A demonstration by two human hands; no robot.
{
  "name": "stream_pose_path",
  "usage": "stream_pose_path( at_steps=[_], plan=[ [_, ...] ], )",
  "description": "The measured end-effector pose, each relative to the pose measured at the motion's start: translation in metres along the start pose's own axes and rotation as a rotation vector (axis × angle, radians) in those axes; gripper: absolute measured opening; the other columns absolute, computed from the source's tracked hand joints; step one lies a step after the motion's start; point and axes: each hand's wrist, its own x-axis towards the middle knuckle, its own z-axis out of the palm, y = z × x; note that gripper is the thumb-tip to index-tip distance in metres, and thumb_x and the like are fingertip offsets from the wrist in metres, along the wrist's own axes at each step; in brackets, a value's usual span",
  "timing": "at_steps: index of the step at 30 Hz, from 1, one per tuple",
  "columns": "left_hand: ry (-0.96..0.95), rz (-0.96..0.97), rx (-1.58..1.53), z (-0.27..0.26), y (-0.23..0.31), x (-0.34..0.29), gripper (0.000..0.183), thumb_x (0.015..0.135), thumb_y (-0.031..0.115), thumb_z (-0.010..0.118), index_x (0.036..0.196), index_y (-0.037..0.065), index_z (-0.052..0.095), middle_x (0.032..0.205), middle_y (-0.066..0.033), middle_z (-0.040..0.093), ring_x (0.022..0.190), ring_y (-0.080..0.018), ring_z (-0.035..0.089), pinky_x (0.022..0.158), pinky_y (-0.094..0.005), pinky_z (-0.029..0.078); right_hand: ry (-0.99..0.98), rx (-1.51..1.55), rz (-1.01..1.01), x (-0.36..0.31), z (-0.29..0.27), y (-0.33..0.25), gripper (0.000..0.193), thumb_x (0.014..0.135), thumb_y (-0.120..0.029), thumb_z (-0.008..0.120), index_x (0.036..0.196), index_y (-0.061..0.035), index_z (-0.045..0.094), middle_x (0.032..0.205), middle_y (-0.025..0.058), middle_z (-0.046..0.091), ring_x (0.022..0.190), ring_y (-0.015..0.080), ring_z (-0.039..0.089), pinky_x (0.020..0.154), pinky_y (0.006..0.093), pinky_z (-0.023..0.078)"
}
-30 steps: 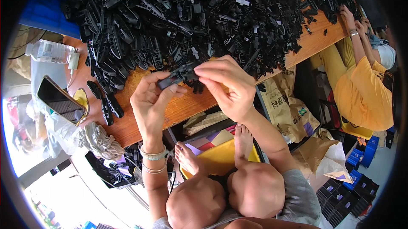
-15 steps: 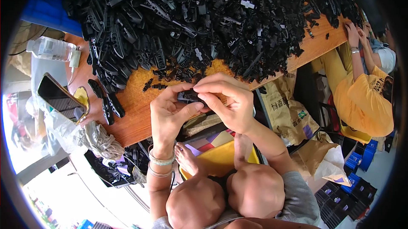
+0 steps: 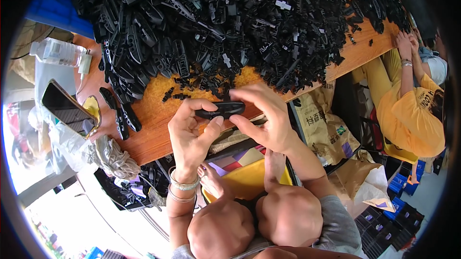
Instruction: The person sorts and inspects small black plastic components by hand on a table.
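Observation:
A long, rounded black plastic piece lies level in front of me, just beyond the table's near edge. My left hand pinches its left half between thumb and fingers. Around the right end, my right hand has its thumb and fingers apart; the fingertips are slightly blurred, and the thumb tip is close to the lower edge. Past both hands rises a big heap of black plastic parts, longer shells on the left and smaller clip-like bits on the right. Several small black clips lie at its near edge.
On the wooden table, two long black pieces lie left of my hands. A propped phone, clear bottle and grey cloth are farther left. A yellow bin stands below, paper sacks right; a co-worker sits beyond.
The black piece has turned to show its long side. My right fingers have spread from a pinch near its top, while my left hand keeps hold.

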Motion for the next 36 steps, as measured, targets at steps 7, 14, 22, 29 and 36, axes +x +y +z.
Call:
stream_pose_path(
  at_steps=[7, 14, 22, 29, 36],
  plan=[
    [-0.125, -0.054, 0.036, -0.006, 0.008, -0.008, 0.024, 0.076, -0.006, 0.065, 0.099, -0.006, 0.057, 0.091, -0.0133, 0.065, 0.076, -0.0137, 0.065, 0.067, -0.0241, 0.052, -0.224, 0.189, 0.274, -0.01, -0.014, -0.008, 0.023, 0.079, -0.006, 0.069, 0.101, 0.0006, 0.065, 0.084, 0.008, 0.066, 0.065, 0.0111, 0.058, 0.058, 0.0246, 0.045],
    [0.277, 0.31, 0.498, -0.05, 0.008, 0.019, 0.01, 0.082, -0.001, 0.063, 0.092, -0.004, 0.062, 0.079, -0.0071, 0.063, 0.067, -0.0107, 0.06, 0.062, -0.0231, 0.05, -0.522, 0.209, 0.487, -0.007, -0.03, -0.003, 0.023, 0.078, -0.01, 0.073, 0.099, -0.0022, 0.067, 0.076, 0.0049, 0.066, 0.059, 0.0073, 0.056, 0.053, 0.0225, 0.043],
    [0.657, 0.62, 1.282, -0.063, 0.037, 0.107, 0.033, 0.072, 0.026, 0.077, 0.089, 0.001, 0.064, 0.082, -0.01, 0.059, 0.073, -0.025, 0.058, 0.066, -0.0341, 0.046, 0.163, -0.62, -0.009, 0.042, 0.024, 0.036, 0.015, 0.075, -0.011, 0.072, 0.084, -0.0046, 0.062, 0.076, 0.0066, 0.051, 0.067, 0.0236, 0.057, 0.05, 0.0343, 0.046],
    [0.648, 0.534, 1.128, -0.067, 0.03, 0.1, 0.029, 0.072, 0.02, 0.075, 0.088, 0.001, 0.06, 0.08, -0.0102, 0.06, 0.072, -0.0247, 0.058, 0.068, -0.0342, 0.046, 0.268, -0.354, -0.08, 0.036, 0.026, 0.042, 0.02, 0.071, 0.0, 0.072, 0.083, -0.0037, 0.057, 0.08, 0.007, 0.056, 0.065, 0.0237, 0.055, 0.054, 0.0324, 0.045],
    [0.393, 0.331, 0.372, -0.026, 0.012, 0.029, 0.029, 0.074, -0.003, 0.073, 0.097, -0.002, 0.057, 0.089, -0.0059, 0.06, 0.078, -0.0086, 0.056, 0.069, -0.0204, 0.045, 0.236, 0.336, 0.281, 0.008, 0.009, 0.025, 0.014, 0.085, 0.005, 0.059, 0.099, 0.0024, 0.058, 0.092, 0.0061, 0.059, 0.067, 0.0071, 0.056, 0.056, 0.0192, 0.042]
  ],
)
